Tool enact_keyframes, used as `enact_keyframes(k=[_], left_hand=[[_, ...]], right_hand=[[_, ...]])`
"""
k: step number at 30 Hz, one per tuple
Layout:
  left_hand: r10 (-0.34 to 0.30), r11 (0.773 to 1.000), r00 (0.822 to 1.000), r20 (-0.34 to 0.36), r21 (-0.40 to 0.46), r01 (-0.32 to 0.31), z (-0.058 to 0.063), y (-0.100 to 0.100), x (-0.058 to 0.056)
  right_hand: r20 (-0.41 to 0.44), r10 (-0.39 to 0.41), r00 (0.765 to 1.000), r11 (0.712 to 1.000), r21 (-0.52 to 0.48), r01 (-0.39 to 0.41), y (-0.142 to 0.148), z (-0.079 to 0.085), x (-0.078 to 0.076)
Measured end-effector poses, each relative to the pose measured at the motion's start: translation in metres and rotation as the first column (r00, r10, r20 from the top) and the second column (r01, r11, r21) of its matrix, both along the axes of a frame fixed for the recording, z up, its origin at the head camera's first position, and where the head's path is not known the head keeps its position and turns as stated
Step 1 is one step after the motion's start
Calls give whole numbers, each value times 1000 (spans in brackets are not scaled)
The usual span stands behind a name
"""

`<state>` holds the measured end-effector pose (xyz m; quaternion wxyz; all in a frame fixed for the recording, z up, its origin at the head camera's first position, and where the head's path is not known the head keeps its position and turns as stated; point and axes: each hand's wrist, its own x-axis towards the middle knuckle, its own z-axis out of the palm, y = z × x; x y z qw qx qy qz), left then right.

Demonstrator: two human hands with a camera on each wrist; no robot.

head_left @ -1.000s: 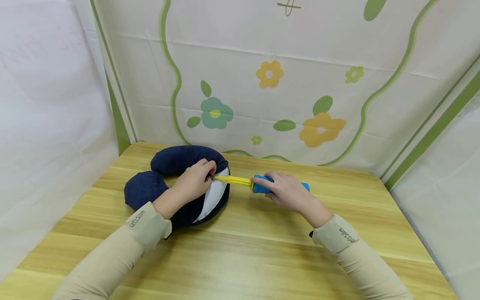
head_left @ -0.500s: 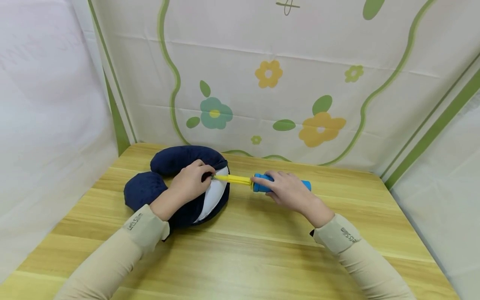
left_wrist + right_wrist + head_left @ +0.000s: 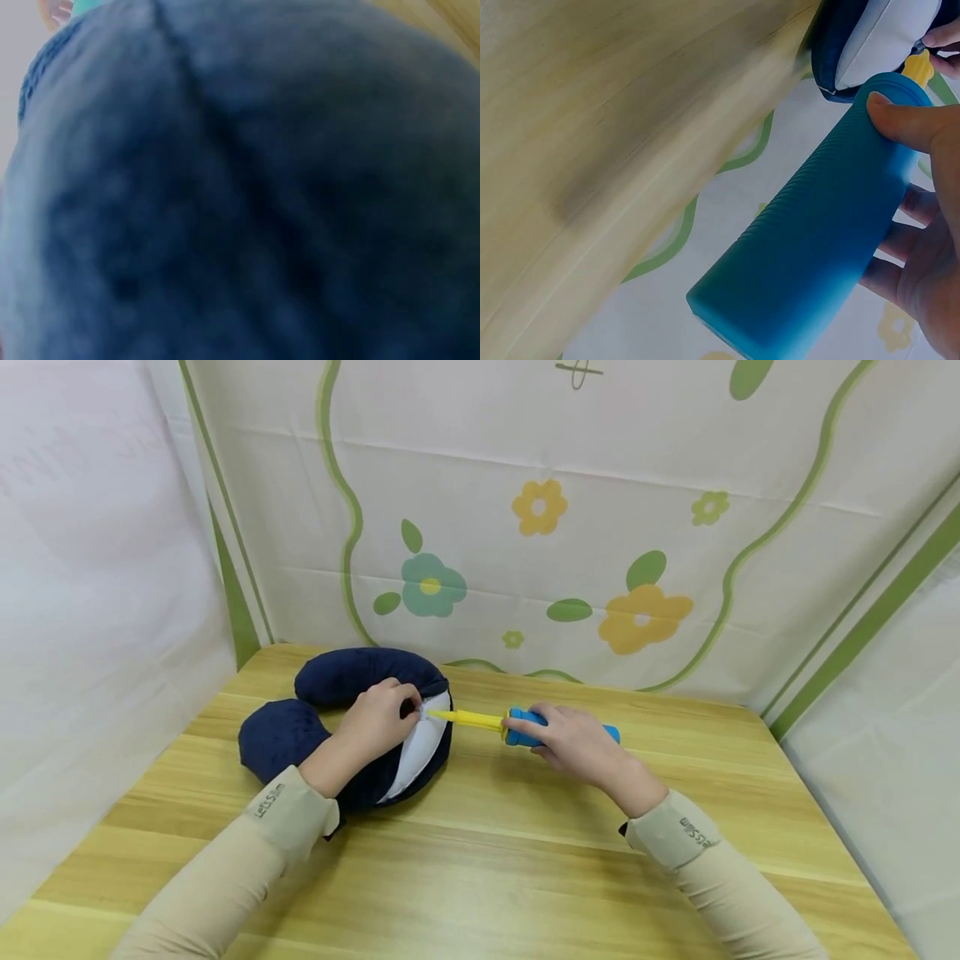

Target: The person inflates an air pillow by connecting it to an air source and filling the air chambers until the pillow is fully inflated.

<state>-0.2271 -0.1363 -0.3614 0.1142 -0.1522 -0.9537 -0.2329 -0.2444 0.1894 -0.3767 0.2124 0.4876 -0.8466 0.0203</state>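
A navy U-shaped neck pillow (image 3: 352, 672) lies on the left half of the table, its cover parted over a white inner section (image 3: 422, 750). At that opening my left hand (image 3: 371, 720) curls its fingertips and pinches the pillow's small valve, mostly hidden. My right hand (image 3: 576, 742) grips the blue barrel of a hand pump (image 3: 802, 225), thumb on the near side. The pump's yellow nozzle (image 3: 476, 719) points left to the pinched spot; whether its tip sits inside the valve I cannot tell. Dark blue plush (image 3: 225, 187) fills the left wrist view.
Beneath everything is a wood-grain table (image 3: 480, 877). A white cloth backdrop (image 3: 465, 493) printed with flowers and green lines rises behind its far edge, with white cloth (image 3: 97, 610) on the left side too.
The pillow and my left hand have shifted slightly left, and more of the white part shows by the fingertips. The pump and my right hand stay nearly still.
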Motion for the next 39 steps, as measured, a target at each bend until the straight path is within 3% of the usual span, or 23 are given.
enact_keyframes(k=[11,22,32,39], left_hand=[[40,999,999,2,-32,-40,1,4,-3],[47,999,998,-46,8,-47,-6,2,0],[33,996,991,-127,91,-22,-9,2,0],[24,996,995,-95,84,-16,-10,5,0]], right_hand=[[36,-18,999,1000,-1,18,0,2,0],[75,-23,997,999,-43,26,11,-1,1],[144,-95,985,994,-34,101,31,3,0],[197,-179,964,982,-28,188,49,5,0]])
